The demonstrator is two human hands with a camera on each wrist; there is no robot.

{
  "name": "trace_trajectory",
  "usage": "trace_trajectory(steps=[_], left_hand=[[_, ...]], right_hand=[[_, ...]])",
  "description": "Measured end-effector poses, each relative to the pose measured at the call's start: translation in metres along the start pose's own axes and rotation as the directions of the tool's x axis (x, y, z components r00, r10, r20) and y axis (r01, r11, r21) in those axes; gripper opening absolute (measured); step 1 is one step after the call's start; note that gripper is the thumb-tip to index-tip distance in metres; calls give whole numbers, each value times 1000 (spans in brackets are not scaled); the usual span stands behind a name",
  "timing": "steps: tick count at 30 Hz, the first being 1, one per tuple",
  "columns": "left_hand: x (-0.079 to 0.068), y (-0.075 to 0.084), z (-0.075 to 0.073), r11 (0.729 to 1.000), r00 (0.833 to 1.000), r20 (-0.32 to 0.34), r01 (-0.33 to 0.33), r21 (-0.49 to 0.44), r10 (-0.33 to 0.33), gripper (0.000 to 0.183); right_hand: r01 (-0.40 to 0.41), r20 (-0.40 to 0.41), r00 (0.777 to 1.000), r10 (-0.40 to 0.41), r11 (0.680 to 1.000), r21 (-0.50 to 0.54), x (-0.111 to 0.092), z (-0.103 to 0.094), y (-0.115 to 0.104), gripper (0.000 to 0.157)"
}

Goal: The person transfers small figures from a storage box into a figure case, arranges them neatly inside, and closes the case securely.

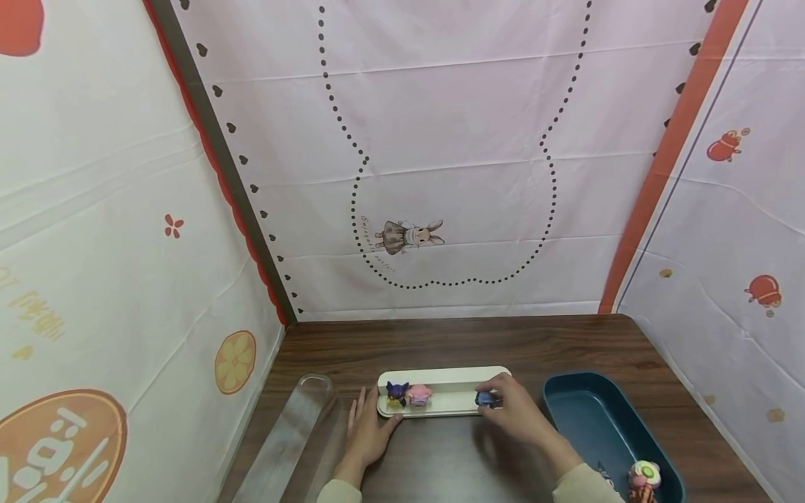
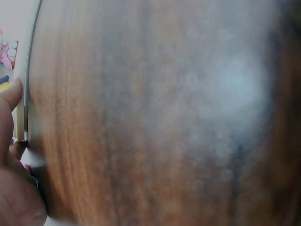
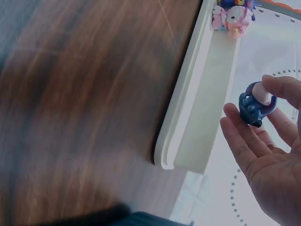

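A long cream tray [image 1: 449,403] lies across the table, with a purple-and-yellow figurine [image 1: 397,394] and a pink figurine [image 1: 418,395] side by side in its left part. My left hand [image 1: 367,434] rests against the tray's left front corner, its thumb along the front edge and its fingers fairly straight beside the end. Over the tray's right end, my right hand [image 1: 517,411] pinches a small blue figurine [image 3: 256,104] between thumb and fingers. In the right wrist view the figurine's pale part lies under the thumb.
Right of the tray stands a dark blue bin [image 1: 581,412] with a few figurines [image 1: 644,475] at its near end. A clear long lid or box [image 1: 283,440] lies on the left of the wooden table [image 1: 453,335]. Printed cloth walls [image 1: 453,175] enclose the back and sides.
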State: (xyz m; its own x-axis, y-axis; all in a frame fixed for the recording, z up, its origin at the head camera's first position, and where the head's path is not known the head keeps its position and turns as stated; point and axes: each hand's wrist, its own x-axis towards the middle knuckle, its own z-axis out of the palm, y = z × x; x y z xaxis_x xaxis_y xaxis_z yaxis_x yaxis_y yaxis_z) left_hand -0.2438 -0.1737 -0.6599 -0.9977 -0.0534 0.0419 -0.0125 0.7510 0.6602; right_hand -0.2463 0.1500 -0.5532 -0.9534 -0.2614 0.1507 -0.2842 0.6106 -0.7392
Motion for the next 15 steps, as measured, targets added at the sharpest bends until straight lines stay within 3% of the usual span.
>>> trace_trajectory(steps=[6, 15], left_hand=[[-1, 1, -1, 1000, 1000, -5, -2, -2, 2, 91], [-1, 1, 0, 1000, 1000, -3, -3, -13, 3, 90]], right_hand=[[-70, -21, 997, 71, 996, 52, 3, 14, -3, 30], [-47, -102, 994, 49, 999, 28, 7, 30, -2, 24]])
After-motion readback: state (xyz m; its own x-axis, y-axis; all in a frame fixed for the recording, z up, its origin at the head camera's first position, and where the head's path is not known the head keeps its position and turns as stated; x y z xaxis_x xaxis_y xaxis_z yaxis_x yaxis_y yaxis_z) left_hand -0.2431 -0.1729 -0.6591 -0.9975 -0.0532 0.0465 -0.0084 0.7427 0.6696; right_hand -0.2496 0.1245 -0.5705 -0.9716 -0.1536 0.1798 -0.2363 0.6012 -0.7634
